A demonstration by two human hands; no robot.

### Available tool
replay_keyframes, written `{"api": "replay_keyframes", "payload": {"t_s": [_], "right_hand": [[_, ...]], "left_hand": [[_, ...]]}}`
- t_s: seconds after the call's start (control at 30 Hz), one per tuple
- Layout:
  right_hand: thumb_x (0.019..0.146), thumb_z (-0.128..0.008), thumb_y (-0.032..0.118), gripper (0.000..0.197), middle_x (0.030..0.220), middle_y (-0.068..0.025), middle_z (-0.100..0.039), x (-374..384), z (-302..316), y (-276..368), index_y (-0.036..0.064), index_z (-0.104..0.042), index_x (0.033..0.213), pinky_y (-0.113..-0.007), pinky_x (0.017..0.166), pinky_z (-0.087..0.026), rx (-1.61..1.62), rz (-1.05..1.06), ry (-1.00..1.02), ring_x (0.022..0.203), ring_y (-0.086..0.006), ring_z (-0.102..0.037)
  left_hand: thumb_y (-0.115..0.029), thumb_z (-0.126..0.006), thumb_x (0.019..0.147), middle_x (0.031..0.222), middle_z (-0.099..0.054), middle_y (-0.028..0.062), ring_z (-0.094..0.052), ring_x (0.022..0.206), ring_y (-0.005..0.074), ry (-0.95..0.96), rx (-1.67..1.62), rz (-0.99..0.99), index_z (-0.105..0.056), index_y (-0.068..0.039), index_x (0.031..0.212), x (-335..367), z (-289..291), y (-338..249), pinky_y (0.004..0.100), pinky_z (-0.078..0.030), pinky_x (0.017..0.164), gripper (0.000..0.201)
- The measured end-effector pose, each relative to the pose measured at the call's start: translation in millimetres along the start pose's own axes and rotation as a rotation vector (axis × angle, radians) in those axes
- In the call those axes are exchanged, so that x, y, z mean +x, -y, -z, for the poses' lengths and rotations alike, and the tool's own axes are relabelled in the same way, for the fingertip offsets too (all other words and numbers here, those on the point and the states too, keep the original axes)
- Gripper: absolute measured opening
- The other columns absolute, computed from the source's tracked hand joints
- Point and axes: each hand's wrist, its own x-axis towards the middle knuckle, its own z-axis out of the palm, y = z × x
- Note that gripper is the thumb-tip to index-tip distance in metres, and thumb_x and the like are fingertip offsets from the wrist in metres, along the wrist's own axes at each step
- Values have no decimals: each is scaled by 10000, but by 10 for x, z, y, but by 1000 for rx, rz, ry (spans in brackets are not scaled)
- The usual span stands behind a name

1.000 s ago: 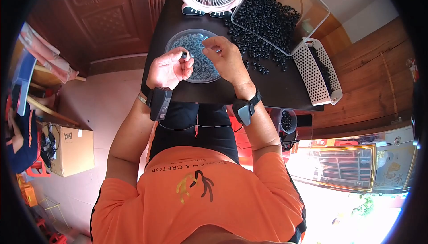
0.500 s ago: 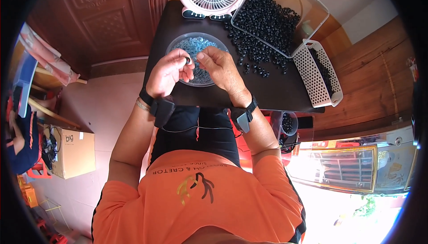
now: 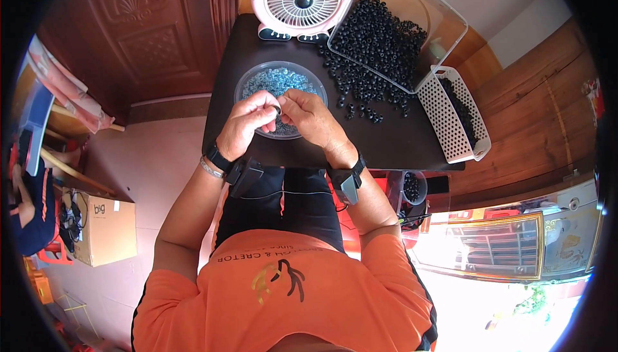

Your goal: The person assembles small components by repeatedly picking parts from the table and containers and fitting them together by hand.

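Observation:
My left hand (image 3: pixel 246 122) pinches a small round black part (image 3: pixel 278 111) between thumb and fingers. Right against it, the fingertips of my right hand (image 3: pixel 310 118) are pressed together; whatever they hold is too small to make out. Both hands hover over the near side of a round clear tub (image 3: pixel 239 88) on the dark table. Inside the tub lie many tiny transparent bluish pieces (image 3: pixel 278 80), partly hidden by my hands. To the right, a heap of similar small black parts (image 3: pixel 378 40) spreads over the tabletop.
A clear plastic bin (image 3: pixel 462 33) surrounds part of the heap. Beside it stands a white perforated basket (image 3: pixel 444 120) with black parts inside. A pink fan (image 3: pixel 304 1) is at the table's back. Lower right, another small tub (image 3: pixel 423 188) holds black parts. A cardboard box (image 3: pixel 112 233) sits on the floor.
My right fingertips have come left to meet the black part in my left hand; before, a gap lay between the hands. The whole view has shifted slightly.

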Motion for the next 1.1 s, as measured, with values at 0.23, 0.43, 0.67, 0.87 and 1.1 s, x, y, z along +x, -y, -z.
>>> {"api": "replay_keyframes", "payload": {"t_s": [0.23, 0.43, 0.67, 0.87, 1.1], "right_hand": [[905, -548, 212, 238, 721, -97, -618, 94, -45, 64, -15, -591, 847, -301, 601, -444, 99, 116, -79, 663, -145, -565], [878, -593, 142, 172, 741, -63, -608, -1, 21, 27, -28, -598, 900, -269, 645, -460, -18, 146, -167, 695, -112, -553], [867, -627, 97, 120, 765, -33, -621, -46, 134, 163, -12, -615, 913, -229, 683, -459, 98, 154, -178, 731, -88, -569], [802, -646, 84, 104, 781, -99, -629, -61, 50, 437, 9, -618, 870, -316, 651, -478, -566, 418, -205, 725, -226, -621], [772, -643, 125, 138, 760, -138, -626, -95, 156, 413, 29, -635, 870, -372, 630, -477, -668, 395, -145, 725, -300, -623]], "left_hand": [[-216, -510, 903, 752, -545, 9, -514, 634, 96, -36, -281, 24, -563, -51, 904, 95, 104, -75, 222, -400, 609, 174], [-203, -507, 910, 825, -555, 47, -532, 714, 164, 28, -658, 98, -543, -63, 957, 89, 101, 119, 260, -421, 632, 152], [-204, -504, 914, 810, -571, 43, -554, 688, 152, -30, -586, 39, -543, -58, 921, 67, 75, 30, 255, -426, 634, 151], [-201, -515, 908, 793, -576, 19, -552, 681, 104, -89, -284, 6, -557, -58, 918, 71, 43, 38, 233, -427, 627, 149], [-202, -527, 910, 752, -533, -17, -503, 674, 58, -57, 115, -11, -562, -59, 912, 61, 50, -43, 212, -403, 617, 148]]}}
